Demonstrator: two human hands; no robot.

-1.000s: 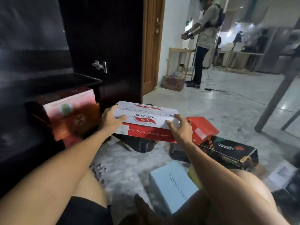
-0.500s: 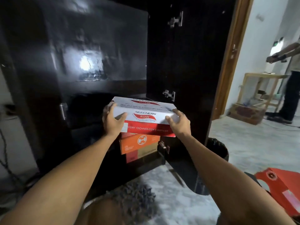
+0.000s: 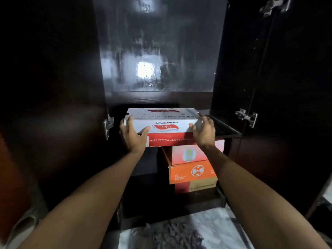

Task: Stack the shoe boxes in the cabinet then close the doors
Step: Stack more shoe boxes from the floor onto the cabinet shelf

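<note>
Far left: dark cabinet door swung open, metal hinge at its inner edge

Left hand gripping near-left corner of white-and-red Skechers shoe box, thumb on the near face, fingers curled round the left end

Skechers shoe box held level at the front edge of the dark shelf, far part over the shelf, near part overhanging; whether resting on the shelf or lifted clear, cannot tell

Below the shelf, in the lower compartment toward the right: stack of three boxes, pink-red box on top, orange box under it, red-and-tan box at the bottom, each touching the next

Right hand at near-right corner of the Skechers shoe box, fingers spread and slightly bent against the right end, thumb on the near face, holding the box

Glossy cabinet back panel above the shelf, bright reflection in the middle

Right: second hinge on the open right door, another hinge top right

Near bottom: pale marble floor with dark patterned mat between the forearms
</note>
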